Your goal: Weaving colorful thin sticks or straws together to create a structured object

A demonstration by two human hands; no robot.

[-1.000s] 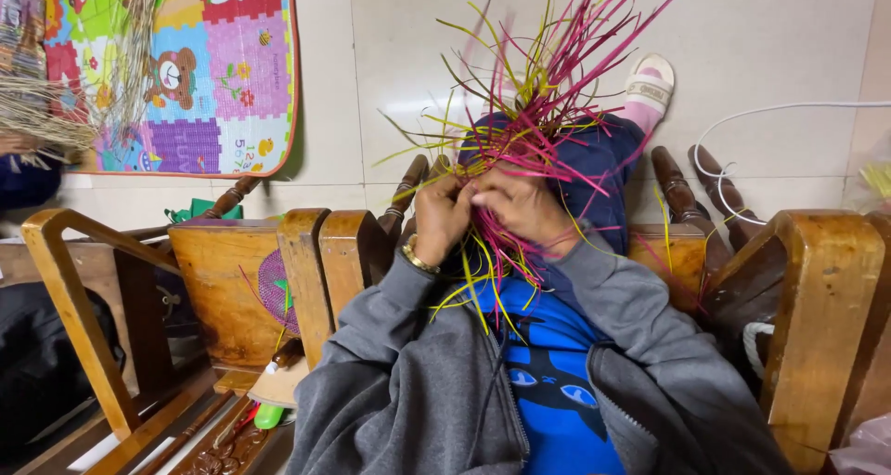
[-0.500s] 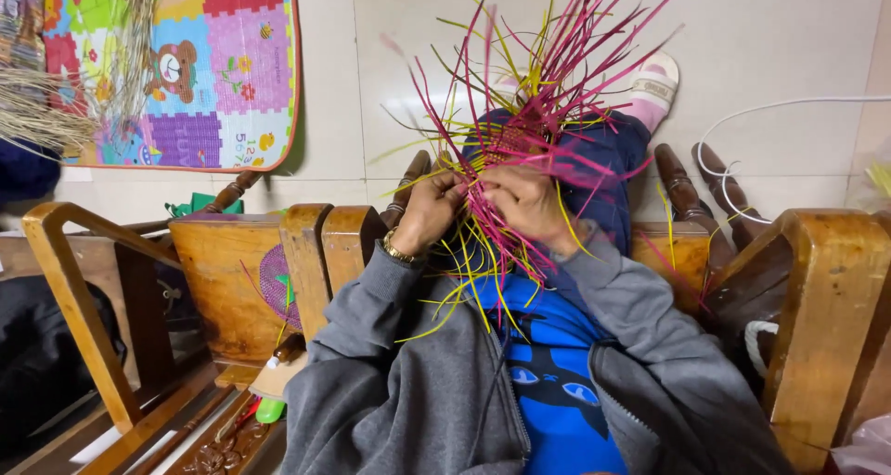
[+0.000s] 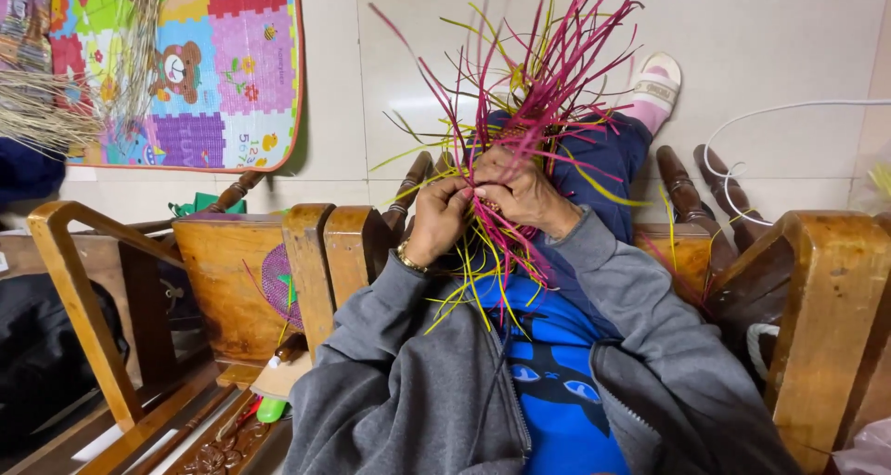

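Note:
I hold a woven piece with long loose pink, red and yellow-green strands (image 3: 538,94) fanning upward over my lap. My left hand (image 3: 438,217) pinches strands at the lower left of the bundle. My right hand (image 3: 520,189) grips the woven base just beside it, the fingers of both hands touching. Both arms wear grey sleeves over a blue shirt (image 3: 557,382). A bracelet shows on the left wrist. My legs in blue trousers stretch out behind the bundle, ending in a foot with a pink and white sock (image 3: 655,90).
Wooden chair arms stand at left (image 3: 316,261) and right (image 3: 826,289). A colourful foam play mat (image 3: 204,66) lies on the tiled floor at upper left, with dry straw (image 3: 46,113) beside it. A white cable (image 3: 789,113) runs at right. A small purple woven disc (image 3: 277,285) rests at left.
The strand bundle has swung slightly and its loose ends have shifted; my fingers have worked closer together on the woven base.

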